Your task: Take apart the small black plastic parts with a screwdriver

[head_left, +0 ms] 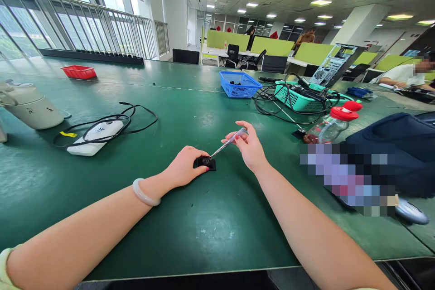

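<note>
A small black rectangular part lies on the green tabletop, with darker round detail on its upper face that is too small to make out. My left hand holds it at its left side, fingers along the far edge and thumb along the near one. In my right hand is a slim screwdriver with a clear handle, pinched between thumb and fingers. It slants down to the left, and its tip meets or nearly meets the top of the black part.
Left of my hands lie a white power bank with a black cable and a pale bottle. Farther back are a red tray, a blue basket and a cable-filled teal basket. A red-lidded jar and dark bag stand right.
</note>
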Demonstrator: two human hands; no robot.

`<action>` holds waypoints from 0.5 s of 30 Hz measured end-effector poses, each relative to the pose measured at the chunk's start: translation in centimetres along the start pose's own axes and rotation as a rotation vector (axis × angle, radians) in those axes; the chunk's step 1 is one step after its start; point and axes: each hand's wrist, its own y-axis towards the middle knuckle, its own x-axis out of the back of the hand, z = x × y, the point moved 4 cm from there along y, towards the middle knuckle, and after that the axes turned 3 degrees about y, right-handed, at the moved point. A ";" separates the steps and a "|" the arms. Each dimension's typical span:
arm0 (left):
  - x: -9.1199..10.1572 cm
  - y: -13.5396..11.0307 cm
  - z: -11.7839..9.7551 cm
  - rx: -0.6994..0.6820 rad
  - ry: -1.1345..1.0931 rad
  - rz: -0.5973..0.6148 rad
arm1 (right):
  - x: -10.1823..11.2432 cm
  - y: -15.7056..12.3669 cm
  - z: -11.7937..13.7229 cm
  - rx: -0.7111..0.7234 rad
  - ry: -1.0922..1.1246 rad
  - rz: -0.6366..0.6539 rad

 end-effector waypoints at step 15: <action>0.0 0.1 -0.1 -0.021 -0.010 -0.026 | -4.1 -3.0 4.2 0.418 -0.494 0.241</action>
